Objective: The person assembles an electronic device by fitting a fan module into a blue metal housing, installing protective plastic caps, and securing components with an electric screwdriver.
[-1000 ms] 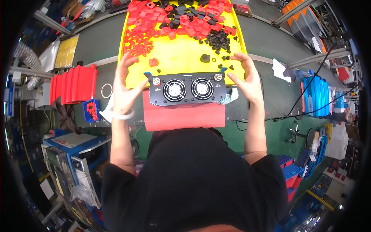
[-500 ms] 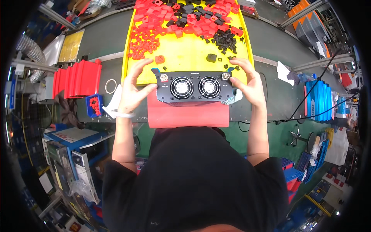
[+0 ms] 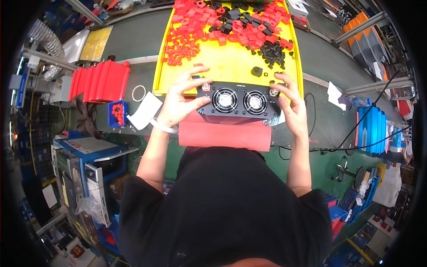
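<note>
A black power inverter [image 3: 240, 100] with two round fans and two metal terminals on its upward face sits in front of me. My left hand [image 3: 181, 95] grips its left end, fingertips by the left terminal [image 3: 206, 87] with its red ring, thumb on the panel edge. My right hand [image 3: 293, 104] closes round the right end, its fingers by the right terminal [image 3: 274, 92]. The fingers partly cover both ends. A red cap [image 3: 198, 65] peeks out behind my left fingers. Beyond the inverter lies a black cap [image 3: 256, 71].
A yellow tray [image 3: 222, 62] holds piles of red and black caps. Red foam or sheet [image 3: 224, 135] lies at the bench's near edge. Red housings [image 3: 104, 80], a blue bin [image 3: 111, 119] and white paper [image 3: 146, 110] are left; blue housings [image 3: 369, 129] and a black cable [image 3: 351, 135] right.
My view has turned, shifting the scene to the right. Both hands have come inward, their fingers closing in on the inverter's ends and terminals.
</note>
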Action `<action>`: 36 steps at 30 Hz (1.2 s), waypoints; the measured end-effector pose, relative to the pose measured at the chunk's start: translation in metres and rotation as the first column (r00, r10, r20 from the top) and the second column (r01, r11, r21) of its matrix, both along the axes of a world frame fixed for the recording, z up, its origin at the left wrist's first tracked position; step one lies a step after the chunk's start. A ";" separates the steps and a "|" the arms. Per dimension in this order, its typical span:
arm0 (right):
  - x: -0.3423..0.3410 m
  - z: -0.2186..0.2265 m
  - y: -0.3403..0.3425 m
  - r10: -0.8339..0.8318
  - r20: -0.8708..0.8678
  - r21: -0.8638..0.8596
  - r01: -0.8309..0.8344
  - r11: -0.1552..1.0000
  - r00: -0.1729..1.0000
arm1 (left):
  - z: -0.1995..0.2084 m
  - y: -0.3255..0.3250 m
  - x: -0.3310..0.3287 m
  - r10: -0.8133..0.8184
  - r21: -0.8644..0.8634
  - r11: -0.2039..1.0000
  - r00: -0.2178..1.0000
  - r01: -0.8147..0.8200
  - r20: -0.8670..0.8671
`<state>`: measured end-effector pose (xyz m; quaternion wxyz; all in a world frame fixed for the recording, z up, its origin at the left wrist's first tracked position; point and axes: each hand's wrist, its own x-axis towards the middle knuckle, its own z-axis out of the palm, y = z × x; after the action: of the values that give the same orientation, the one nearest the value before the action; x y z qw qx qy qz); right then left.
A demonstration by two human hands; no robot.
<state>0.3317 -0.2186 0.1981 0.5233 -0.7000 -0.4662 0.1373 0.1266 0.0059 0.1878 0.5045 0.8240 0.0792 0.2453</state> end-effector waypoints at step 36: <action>-0.015 -0.017 -0.013 -0.289 -0.278 0.156 0.340 0.927 0.916 | -0.028 -0.021 -0.002 0.436 -0.122 0.897 0.812 -0.424 0.389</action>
<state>0.3170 -0.2320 0.1815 0.6611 -0.6866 -0.2887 0.0903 0.1249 -0.0151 0.1601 0.4534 0.7078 0.1604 0.5175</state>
